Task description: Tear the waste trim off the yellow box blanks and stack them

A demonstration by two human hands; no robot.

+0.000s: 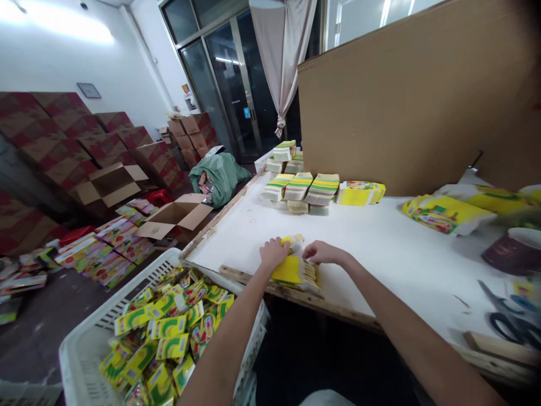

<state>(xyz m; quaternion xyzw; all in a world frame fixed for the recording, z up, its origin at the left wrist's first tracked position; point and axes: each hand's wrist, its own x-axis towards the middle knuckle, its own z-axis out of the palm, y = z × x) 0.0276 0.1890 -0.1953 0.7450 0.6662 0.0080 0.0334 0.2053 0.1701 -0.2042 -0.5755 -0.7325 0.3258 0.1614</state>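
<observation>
A bundle of yellow flat cartons (287,270) lies at the table's front edge, their layered ends facing right. My left hand (274,252) is closed on the far left part of the bundle, with its thumb over the yellow cardboard. On the other side, my right hand (324,252) has its fingers pinched together at the cartons' far right edge; what exactly is between the fingertips is partly hidden. Below and left of my left arm, a white plastic basket (80,344) holds many small yellow-and-green boxes (169,327).
Stacks of flat cartons (300,186) stand at the table's back, before a large cardboard sheet (406,101). Scissors (507,316) and a dark cup (513,251) lie at the right. A wooden strip (236,274) edges the table. Open boxes (177,217) sit on the floor.
</observation>
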